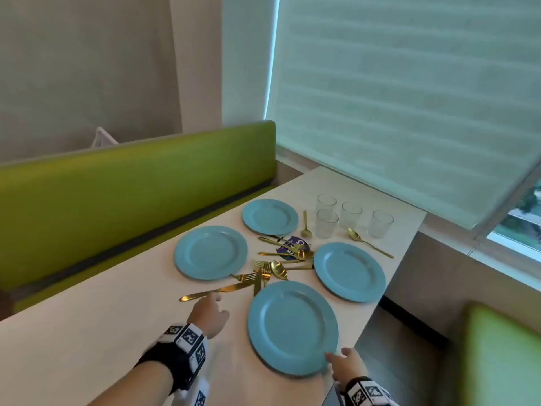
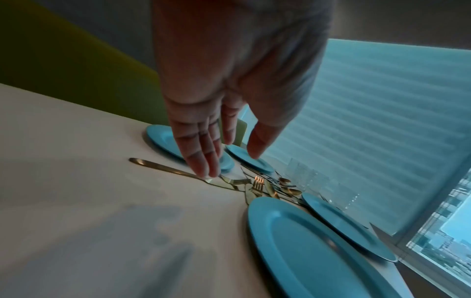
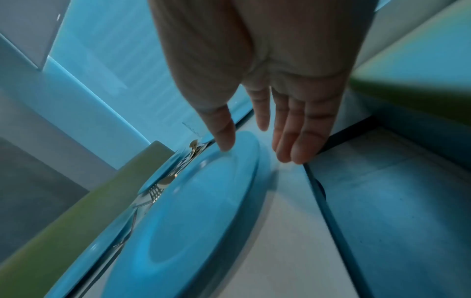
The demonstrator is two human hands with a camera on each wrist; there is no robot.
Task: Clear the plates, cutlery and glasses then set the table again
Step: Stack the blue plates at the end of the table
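Several blue plates lie on the white table [image 1: 87, 332]; the nearest plate [image 1: 292, 326] sits by the table's right edge. My right hand [image 1: 339, 358] is open at its near rim, thumb [image 3: 224, 139] on the rim and fingers [image 3: 293, 145] straight past the edge. My left hand [image 1: 210, 309] is open, its straight fingertips [image 2: 206, 167] touching a gold knife [image 1: 216, 290] left of that plate. A heap of gold forks, spoons and knives [image 1: 278, 262] lies between the plates. Several clear glasses [image 1: 348, 216] stand at the far end.
A green bench back [image 1: 131, 183] runs along the table's left side, and another green seat [image 1: 503, 356] is at lower right. A window blind [image 1: 409, 98] hangs past the table's far end. A purple packet [image 1: 294, 244] lies under the cutlery heap.
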